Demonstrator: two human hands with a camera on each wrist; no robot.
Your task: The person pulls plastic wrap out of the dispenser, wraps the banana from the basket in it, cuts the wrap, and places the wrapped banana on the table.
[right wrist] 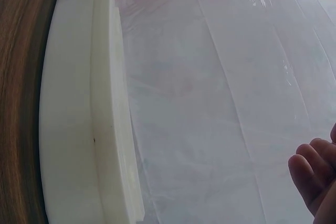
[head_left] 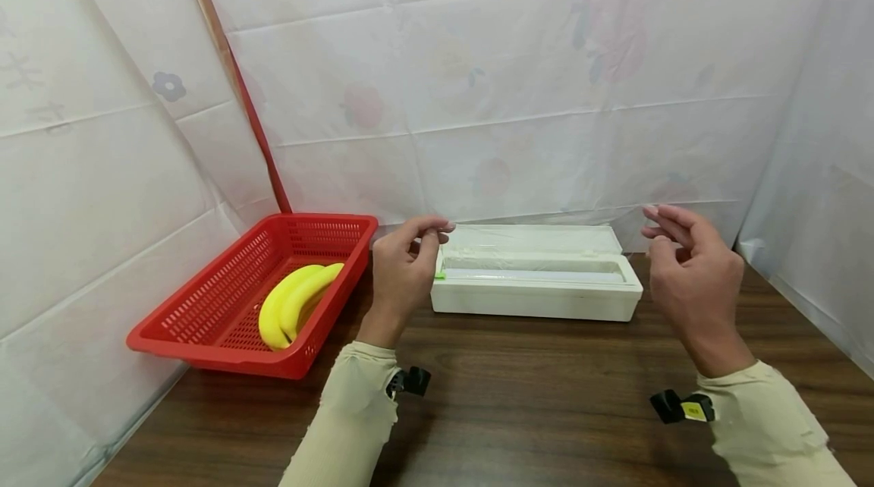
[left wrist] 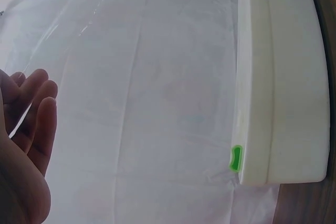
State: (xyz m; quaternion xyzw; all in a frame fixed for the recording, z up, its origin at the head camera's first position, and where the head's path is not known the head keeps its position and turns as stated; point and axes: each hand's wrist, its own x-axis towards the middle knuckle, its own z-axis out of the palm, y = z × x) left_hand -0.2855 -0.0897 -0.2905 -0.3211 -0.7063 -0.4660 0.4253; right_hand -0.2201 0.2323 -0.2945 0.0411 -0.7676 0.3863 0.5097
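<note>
Clear plastic wrap [head_left: 526, 235], faint and mostly made out by its glints, stretches between the two raised hands above a white wrap dispenser [head_left: 532, 303]. The dispenser's lid [head_left: 532, 237] stands up at the back, and a roll lies inside. At its left end sits a green cutter slider [left wrist: 237, 158]. My left hand [head_left: 406, 267] pinches the film between thumb and fingers by the dispenser's left end. Beyond the right end, my right hand [head_left: 696, 282] pinches the film's other side. In the wrist views only parts of each hand show.
Left on the brown wooden table [head_left: 532, 403] stands a red plastic basket [head_left: 205, 362] with yellow bananas [head_left: 293, 305] inside. White patterned sheets [head_left: 505, 92] hang behind and on both sides. A black wrist camera [head_left: 413, 381] sits on the left sleeve, another on the right.
</note>
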